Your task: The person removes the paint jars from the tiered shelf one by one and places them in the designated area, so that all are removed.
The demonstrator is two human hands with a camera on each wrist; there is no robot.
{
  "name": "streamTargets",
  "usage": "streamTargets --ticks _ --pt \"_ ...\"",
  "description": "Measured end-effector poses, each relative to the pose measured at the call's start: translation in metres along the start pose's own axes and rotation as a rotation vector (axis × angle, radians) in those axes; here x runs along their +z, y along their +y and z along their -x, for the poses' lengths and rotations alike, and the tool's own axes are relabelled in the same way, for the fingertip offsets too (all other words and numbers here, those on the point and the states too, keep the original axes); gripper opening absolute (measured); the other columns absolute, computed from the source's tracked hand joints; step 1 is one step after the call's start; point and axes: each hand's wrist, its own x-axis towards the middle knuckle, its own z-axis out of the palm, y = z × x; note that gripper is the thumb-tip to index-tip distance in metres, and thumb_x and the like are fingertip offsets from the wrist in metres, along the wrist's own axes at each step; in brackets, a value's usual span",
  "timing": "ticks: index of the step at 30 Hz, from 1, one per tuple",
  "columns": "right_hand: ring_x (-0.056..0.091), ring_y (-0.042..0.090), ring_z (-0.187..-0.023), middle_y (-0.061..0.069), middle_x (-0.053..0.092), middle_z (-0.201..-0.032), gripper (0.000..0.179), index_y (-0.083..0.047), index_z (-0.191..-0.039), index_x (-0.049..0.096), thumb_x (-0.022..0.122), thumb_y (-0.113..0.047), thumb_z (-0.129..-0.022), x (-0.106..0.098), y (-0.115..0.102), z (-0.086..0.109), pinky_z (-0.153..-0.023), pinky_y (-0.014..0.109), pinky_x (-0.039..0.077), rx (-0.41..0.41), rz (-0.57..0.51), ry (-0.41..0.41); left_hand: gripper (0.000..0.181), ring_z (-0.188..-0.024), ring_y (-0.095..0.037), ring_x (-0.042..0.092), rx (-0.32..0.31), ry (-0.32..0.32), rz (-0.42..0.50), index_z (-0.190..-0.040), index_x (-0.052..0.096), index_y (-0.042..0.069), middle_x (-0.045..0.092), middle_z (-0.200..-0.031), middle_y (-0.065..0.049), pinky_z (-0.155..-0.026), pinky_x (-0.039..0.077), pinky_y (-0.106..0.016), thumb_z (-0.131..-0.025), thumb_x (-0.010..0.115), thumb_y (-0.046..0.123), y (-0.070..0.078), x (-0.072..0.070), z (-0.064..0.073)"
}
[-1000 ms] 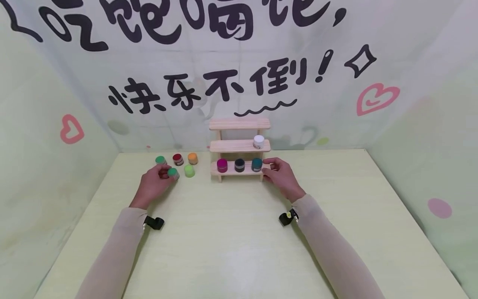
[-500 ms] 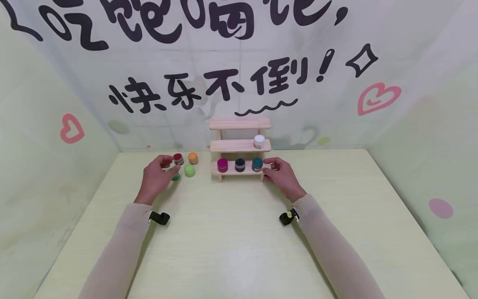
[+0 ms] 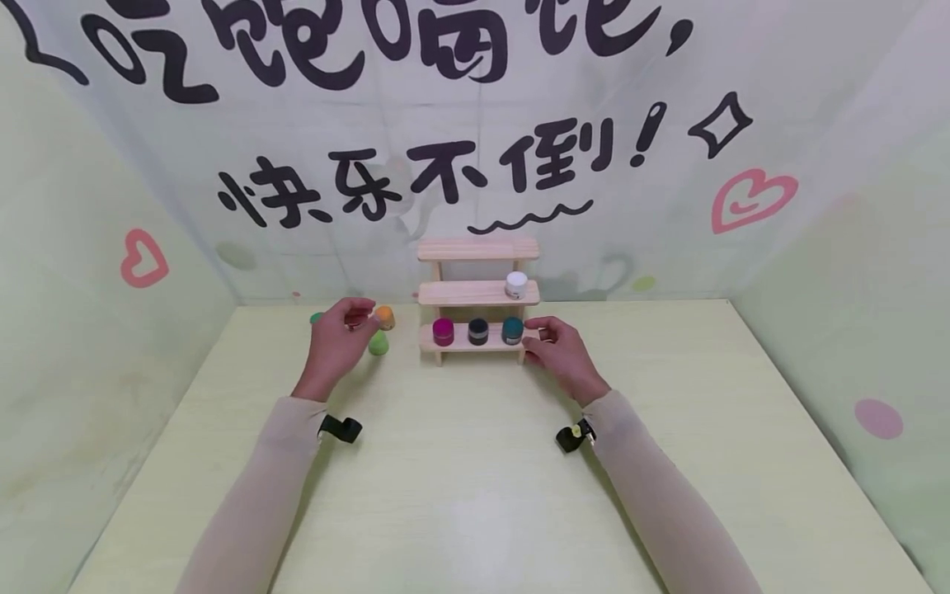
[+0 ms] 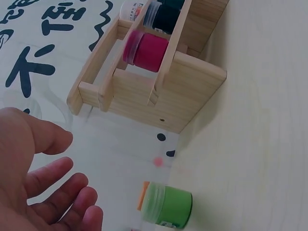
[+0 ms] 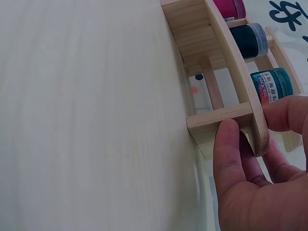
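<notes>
My left hand [image 3: 338,345] hovers over the left group of small paint jars, thumb and fingers apart and nothing between them. Its fingertips are right at an orange jar [image 3: 384,317]; a light green jar [image 3: 378,343] stands just in front of that one. A green lid [image 3: 316,318] peeks out behind the hand, which hides the other jars there. With thumb on top and fingers beneath, my right hand [image 5: 262,192] grips the right end of the lowest shelf of a wooden three-step stand [image 3: 475,292]. Magenta [image 3: 443,332], black [image 3: 478,332] and teal [image 3: 512,331] jars line that shelf.
A white jar [image 3: 516,285] sits at the right end of the middle shelf. The stand is close to the back wall, a printed cloth [image 3: 475,198] with black lettering. Cloth walls also border the pale table [image 3: 460,462] left and right.
My left hand has let go of the green jar and moved right, past the dark red jar, to the orange one. The right hand has kept its grip on the stand.
</notes>
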Motion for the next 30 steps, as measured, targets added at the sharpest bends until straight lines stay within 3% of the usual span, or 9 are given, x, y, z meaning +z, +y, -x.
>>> streamTargets --ticks 16,22,30 --pt "0.051 0.02 -0.096 0.006 0.043 -0.108 0.037 -0.005 -0.138 0.061 0.067 -0.013 -0.103 -0.002 -0.002 0.0 -0.086 0.026 0.063 0.027 0.009 -0.01 0.037 -0.118 -0.028 0.064 0.117 -0.011 0.037 -0.131 0.067 0.007 0.069 -0.128 -0.014 -0.102 0.057 -0.045 -0.102 0.072 0.028 0.055 0.033 -0.011" --pt "0.051 0.019 -0.095 0.005 0.043 -0.107 0.036 -0.004 -0.137 0.061 0.068 -0.012 -0.102 -0.001 -0.001 -0.001 -0.085 0.025 0.063 0.025 0.0 -0.011 0.036 -0.116 -0.025 0.062 0.136 -0.047 0.066 -0.131 0.067 0.01 0.069 -0.126 -0.007 -0.1 0.058 -0.042 -0.101 0.072 0.028 0.069 0.048 -0.015" --pt "0.05 0.019 -0.097 0.005 0.043 -0.106 0.035 -0.003 -0.137 0.062 0.067 -0.011 -0.103 -0.001 0.0 -0.001 -0.082 0.022 0.062 0.013 0.0 -0.008 0.033 -0.115 -0.024 0.063 0.155 -0.093 0.091 -0.128 0.068 0.012 0.069 -0.126 -0.01 -0.102 0.057 -0.042 -0.1 0.073 0.028 0.084 0.071 -0.018"
